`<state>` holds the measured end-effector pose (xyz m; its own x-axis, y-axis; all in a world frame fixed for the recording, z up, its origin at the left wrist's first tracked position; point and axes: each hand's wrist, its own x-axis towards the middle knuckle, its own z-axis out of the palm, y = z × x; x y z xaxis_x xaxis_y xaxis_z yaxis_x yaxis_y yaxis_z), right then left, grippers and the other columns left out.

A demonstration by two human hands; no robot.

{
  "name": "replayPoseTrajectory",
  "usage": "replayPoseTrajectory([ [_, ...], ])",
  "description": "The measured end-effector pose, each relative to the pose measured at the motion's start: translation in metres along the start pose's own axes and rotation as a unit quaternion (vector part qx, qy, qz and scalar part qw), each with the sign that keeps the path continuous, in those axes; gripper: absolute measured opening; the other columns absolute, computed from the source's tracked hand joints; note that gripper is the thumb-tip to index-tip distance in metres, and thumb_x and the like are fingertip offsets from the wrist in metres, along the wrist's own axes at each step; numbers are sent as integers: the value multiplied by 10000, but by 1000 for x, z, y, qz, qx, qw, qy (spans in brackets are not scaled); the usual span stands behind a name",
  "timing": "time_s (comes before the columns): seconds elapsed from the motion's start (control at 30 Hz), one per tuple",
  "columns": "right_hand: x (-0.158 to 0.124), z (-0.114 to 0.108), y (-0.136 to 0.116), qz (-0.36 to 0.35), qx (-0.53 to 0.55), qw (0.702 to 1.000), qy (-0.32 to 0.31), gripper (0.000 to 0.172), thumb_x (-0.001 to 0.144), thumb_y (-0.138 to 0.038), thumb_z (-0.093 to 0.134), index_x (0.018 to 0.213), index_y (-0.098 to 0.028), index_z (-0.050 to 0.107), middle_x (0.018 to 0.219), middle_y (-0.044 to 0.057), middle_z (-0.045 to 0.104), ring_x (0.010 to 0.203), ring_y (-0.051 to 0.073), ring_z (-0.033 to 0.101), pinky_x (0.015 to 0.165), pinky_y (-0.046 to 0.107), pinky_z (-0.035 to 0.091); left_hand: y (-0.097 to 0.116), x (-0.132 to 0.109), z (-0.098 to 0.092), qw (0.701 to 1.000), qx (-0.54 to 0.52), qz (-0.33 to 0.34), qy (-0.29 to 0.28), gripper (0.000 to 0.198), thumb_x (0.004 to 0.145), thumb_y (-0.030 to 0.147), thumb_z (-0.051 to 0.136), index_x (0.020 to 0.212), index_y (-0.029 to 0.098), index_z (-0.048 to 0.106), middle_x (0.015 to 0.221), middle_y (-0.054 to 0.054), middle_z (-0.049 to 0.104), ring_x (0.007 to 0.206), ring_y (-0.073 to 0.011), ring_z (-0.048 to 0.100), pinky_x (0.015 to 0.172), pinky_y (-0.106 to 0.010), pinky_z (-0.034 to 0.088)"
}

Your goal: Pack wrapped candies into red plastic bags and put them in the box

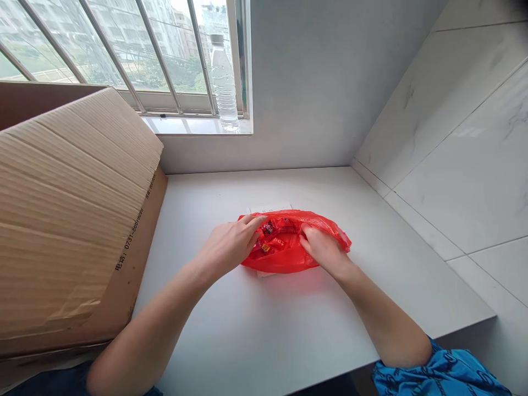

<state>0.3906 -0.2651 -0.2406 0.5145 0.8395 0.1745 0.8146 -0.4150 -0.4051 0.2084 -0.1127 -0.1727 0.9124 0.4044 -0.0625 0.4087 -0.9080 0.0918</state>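
A thin red plastic bag (289,264) lies on the white tabletop with its mouth spread toward me. Inside it are several small red wrapped packets (274,231), some with dark and yellow print. My left hand (235,239) is at the bag's left end, its fingers bent over the rim and gripping the plastic. At the right end, my right hand (325,247) reaches into the mouth with curled fingers closed on the bag's side. Part of those fingers is hidden by the plastic. Beneath the bag, a white sheet (270,209) with faint print shows at its edges.
A large cardboard box (74,209) stands on the left, its flap leaning over the white table (247,330). On the windowsill is a clear water bottle (225,85), beside metal window bars (157,49). A grey wall and marble-look tiles (466,159) bound the table at the back and right.
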Motion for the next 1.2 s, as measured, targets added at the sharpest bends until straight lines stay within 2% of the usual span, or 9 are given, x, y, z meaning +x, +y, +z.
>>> replayPoseTrajectory([
  [0.1,-6,-14,-14,-7,145,989,-6,183,945,-322,487,798,-228,541,695,0,566,581,144,482,565,302,395,0,1,1,1000,-26,3,10,467,979,242,375,1426,320,487,1382,-57,592,675,-154,637,501,-268,350],
  [0.27,-7,-20,-21,40,410,910,-47,265,941,-490,534,902,-230,567,756,-14,569,561,115,479,553,275,439,1,2,3,985,-164,45,34,393,1005,372,367,1336,308,570,1271,-40,659,983,-208,660,704,-273,484],
  [0.47,-2,-9,-15,78,512,850,-93,328,904,-532,602,883,-206,571,708,-47,534,532,75,487,566,239,455,3,1,2,919,-385,69,-51,375,998,457,421,1284,304,610,963,-13,727,818,-168,666,695,-266,496],
  [0.67,-3,-10,-22,87,544,830,-89,353,897,-561,602,927,-209,594,743,-26,586,613,100,564,534,219,455,4,4,7,893,-444,59,-48,375,958,462,514,1272,279,607,935,-21,715,869,-173,676,748,-280,517],
  [0.77,-6,-14,-28,72,549,822,-137,368,893,-555,614,1055,-224,620,875,16,658,751,137,624,585,236,498,4,6,9,881,-472,41,-17,393,959,466,513,1288,265,588,926,-30,712,862,-173,676,756,-287,521],
  [0.83,-7,-15,-29,52,539,827,-153,341,889,-526,636,1059,-230,633,931,31,681,826,154,641,633,250,521,4,6,9,876,-482,35,-16,418,950,469,531,1314,264,562,911,-28,714,847,-170,675,741,-282,517],
  [0.97,-7,-11,-26,27,518,848,-110,267,891,-494,641,923,-228,642,878,9,678,805,154,649,684,281,543,3,3,9,885,-457,37,-82,429,941,459,538,1318,255,553,787,-4,693,705,-151,633,572,-241,443],
  [1.03,-8,-9,-25,7,506,856,-106,254,907,-485,618,961,-242,670,896,9,691,826,166,669,752,320,564,4,3,8,893,-444,23,-71,434,935,476,539,1314,266,562,837,-9,702,729,-150,634,574,-239,442],
  [1.2,-9,-10,-28,0,495,861,-120,267,894,-493,640,1013,-267,714,980,19,719,887,189,691,825,344,567,4,6,7,894,-448,5,4,282,907,473,586,954,207,670,922,-25,712,808,-149,637,671,-243,483],
])
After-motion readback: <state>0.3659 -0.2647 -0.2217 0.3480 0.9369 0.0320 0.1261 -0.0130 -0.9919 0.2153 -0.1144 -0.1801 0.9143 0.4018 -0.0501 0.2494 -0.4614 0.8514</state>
